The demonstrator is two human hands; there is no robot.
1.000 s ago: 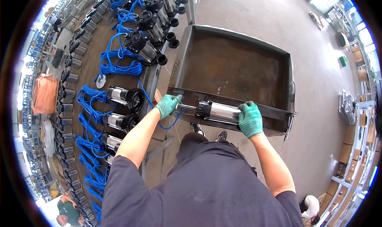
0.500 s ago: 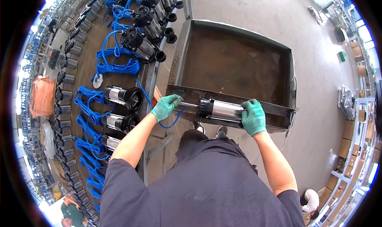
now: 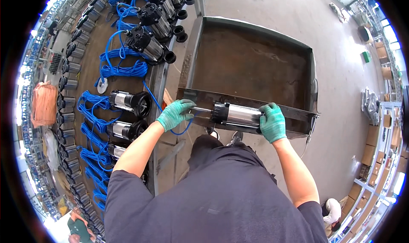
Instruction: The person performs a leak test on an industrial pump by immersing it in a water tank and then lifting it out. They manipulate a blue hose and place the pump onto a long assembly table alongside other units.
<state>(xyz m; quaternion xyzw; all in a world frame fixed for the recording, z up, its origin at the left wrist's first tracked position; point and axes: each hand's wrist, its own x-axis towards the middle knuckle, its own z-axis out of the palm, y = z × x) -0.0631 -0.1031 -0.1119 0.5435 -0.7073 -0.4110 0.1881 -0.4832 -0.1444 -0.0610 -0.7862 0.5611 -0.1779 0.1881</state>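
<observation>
A silver and black pump motor (image 3: 242,115) lies on its side on the ledge along the near edge of a metal tank. My right hand (image 3: 272,122), in a green glove, grips its right end, fingers curled over the casing. From its black left end a thin metal rod (image 3: 202,110) points left. My left hand (image 3: 176,114), gloved too, is closed at the rod's outer end, partly covering it. A blue cable (image 3: 154,99) passes behind that hand and loops below the rod.
Water fills the dark rectangular tank (image 3: 314,79) beyond the ledge. On the bench to my left stand several more pumps (image 3: 145,44) with coiled blue cables (image 3: 128,69). Shelving with boxes (image 3: 370,147) lines the far right. Two other people (image 3: 333,211) are at the lower corners.
My left hand has turned slightly and its fingers have shifted at the rod's end. My right hand stays on the motor, which lies almost as before.
</observation>
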